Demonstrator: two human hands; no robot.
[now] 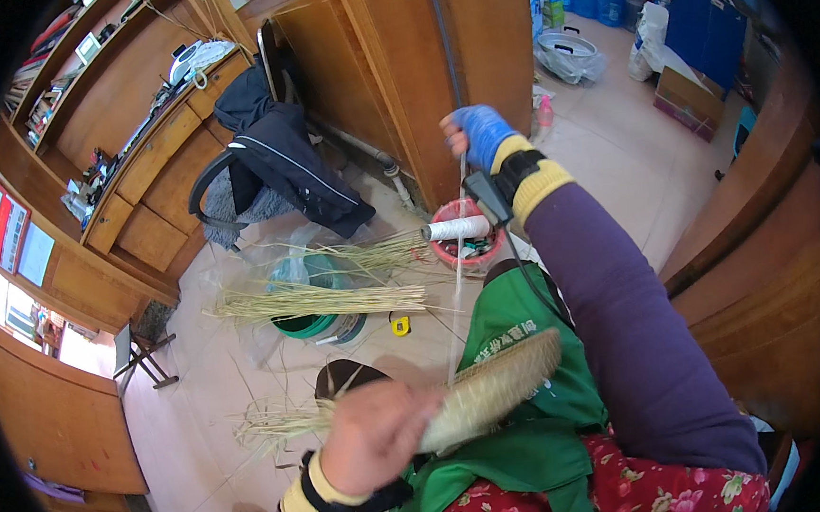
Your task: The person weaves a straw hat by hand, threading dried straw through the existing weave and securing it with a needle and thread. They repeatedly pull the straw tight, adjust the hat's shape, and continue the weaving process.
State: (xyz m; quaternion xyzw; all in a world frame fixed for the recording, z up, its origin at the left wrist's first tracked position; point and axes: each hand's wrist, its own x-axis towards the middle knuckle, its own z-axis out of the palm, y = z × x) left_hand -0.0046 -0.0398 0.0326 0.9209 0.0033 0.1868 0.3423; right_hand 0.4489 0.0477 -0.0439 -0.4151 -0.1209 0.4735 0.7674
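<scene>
My left hand (377, 436) is closed on a curved woven straw piece (500, 383) that rests over my lap. Loose straw ends (284, 422) fan out to the left beyond that hand. My right hand (480, 137), in a blue covering with the fingertips bare, is raised high and closed. From its grip a pale, thin strand (460, 295) runs taut down to the woven piece. A green apron (529, 324) lies under the work. Whether the right fingers hold a needle as well cannot be seen.
Straw bundles (337, 301) lie across a green bucket (320, 329), with a yellow tape measure (401, 326) beside it. A spool of white thread (456, 229) sits atop a pink basket (482, 259). A chair with a dark jacket (294, 159) stands near a wooden desk (151, 160).
</scene>
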